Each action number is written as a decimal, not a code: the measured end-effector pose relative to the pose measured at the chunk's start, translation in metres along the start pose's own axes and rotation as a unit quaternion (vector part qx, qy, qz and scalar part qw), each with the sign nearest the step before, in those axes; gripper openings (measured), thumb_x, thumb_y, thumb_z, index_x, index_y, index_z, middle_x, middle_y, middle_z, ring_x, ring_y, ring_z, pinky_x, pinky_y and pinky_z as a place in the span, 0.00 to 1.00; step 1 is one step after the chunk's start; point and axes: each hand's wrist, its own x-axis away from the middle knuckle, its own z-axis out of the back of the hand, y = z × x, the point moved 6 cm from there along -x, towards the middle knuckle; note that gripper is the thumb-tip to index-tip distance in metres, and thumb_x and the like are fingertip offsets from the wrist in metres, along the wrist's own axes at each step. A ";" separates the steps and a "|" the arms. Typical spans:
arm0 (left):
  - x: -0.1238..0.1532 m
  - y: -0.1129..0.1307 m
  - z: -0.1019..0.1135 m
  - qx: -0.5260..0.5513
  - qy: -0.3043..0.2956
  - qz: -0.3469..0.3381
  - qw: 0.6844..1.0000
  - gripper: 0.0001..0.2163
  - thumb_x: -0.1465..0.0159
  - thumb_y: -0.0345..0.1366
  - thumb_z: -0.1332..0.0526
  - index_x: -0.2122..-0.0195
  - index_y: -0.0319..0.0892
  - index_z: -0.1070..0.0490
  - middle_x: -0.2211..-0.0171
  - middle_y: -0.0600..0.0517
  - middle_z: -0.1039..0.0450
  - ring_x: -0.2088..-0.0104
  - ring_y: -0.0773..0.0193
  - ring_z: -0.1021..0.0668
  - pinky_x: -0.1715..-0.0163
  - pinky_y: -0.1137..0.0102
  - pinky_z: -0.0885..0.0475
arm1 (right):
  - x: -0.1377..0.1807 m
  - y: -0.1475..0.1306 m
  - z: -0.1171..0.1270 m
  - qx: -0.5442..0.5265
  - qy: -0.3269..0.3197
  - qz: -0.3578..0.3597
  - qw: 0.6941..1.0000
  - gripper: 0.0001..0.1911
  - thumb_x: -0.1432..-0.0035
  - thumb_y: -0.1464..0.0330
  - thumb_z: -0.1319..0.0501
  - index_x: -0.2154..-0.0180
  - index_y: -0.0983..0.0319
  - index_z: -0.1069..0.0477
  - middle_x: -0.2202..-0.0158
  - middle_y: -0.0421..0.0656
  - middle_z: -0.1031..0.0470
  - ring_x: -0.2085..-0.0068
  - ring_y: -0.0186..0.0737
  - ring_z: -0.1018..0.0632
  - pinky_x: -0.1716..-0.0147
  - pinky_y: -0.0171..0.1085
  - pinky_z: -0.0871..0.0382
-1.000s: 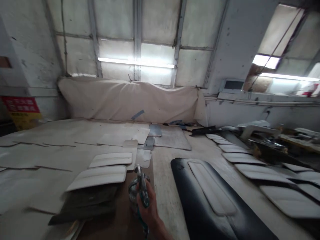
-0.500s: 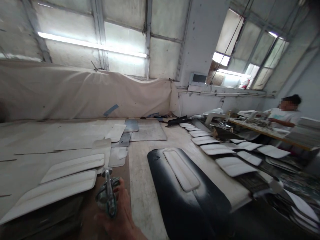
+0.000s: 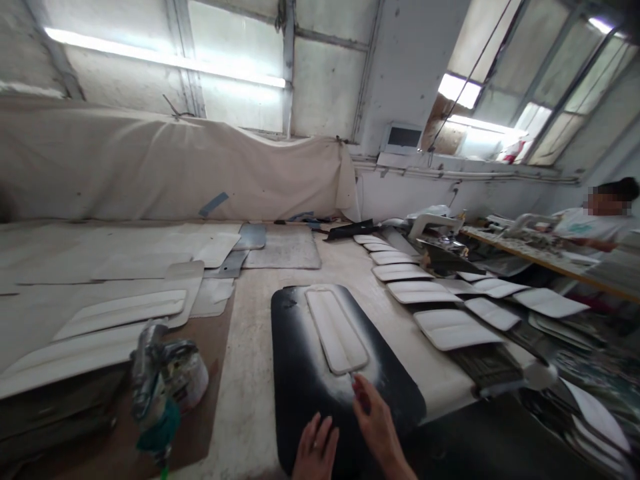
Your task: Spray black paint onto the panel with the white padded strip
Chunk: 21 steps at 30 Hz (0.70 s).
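One black panel [image 3: 320, 373], one spray gun [image 3: 160, 387]

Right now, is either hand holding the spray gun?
No: the spray gun stands alone at left, while both hands rest on the black panel.

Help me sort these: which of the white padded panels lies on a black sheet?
The long narrow panel just ahead of the right hand. It alone rests on the black sheet; the panels to the right and left lie elsewhere on the bench.
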 end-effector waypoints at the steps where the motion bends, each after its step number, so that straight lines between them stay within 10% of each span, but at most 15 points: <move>1: -0.018 0.009 -0.013 -0.017 -0.051 -0.008 0.999 0.24 0.41 0.25 0.48 0.44 0.53 0.41 0.43 0.51 0.37 0.43 0.52 0.36 0.46 0.55 0.36 | -0.010 0.023 0.019 0.046 0.000 0.003 0.999 0.19 0.49 0.67 0.48 0.56 0.66 0.30 0.61 0.50 0.24 0.62 0.44 0.23 0.61 0.39 0.28; 8: -0.053 0.028 0.006 0.040 -0.229 0.024 0.972 0.40 0.54 0.46 0.35 0.41 0.43 0.47 0.38 0.41 0.50 0.39 0.42 0.46 0.44 0.47 0.48 | -0.047 0.124 0.065 0.294 -0.055 0.150 0.942 0.20 0.49 0.75 0.53 0.56 0.67 0.30 0.58 0.53 0.25 0.55 0.48 0.25 0.52 0.46 0.32; 13: -0.052 0.021 0.014 0.089 -0.208 0.036 0.973 0.30 0.49 0.42 0.39 0.43 0.50 0.43 0.40 0.47 0.43 0.40 0.50 0.43 0.43 0.51 0.45 | -0.051 0.143 0.058 0.329 -0.047 0.248 0.910 0.18 0.48 0.75 0.51 0.56 0.68 0.32 0.57 0.54 0.25 0.54 0.50 0.25 0.54 0.48 0.31; 21: -0.059 0.003 -0.010 0.039 -0.098 0.023 0.994 0.17 0.50 0.33 0.39 0.57 0.47 0.29 0.54 0.47 0.28 0.51 0.55 0.28 0.53 0.63 0.31 | -0.076 0.122 0.070 0.396 -0.073 0.135 0.906 0.18 0.49 0.81 0.54 0.63 0.66 0.28 0.63 0.52 0.27 0.61 0.48 0.24 0.61 0.42 0.29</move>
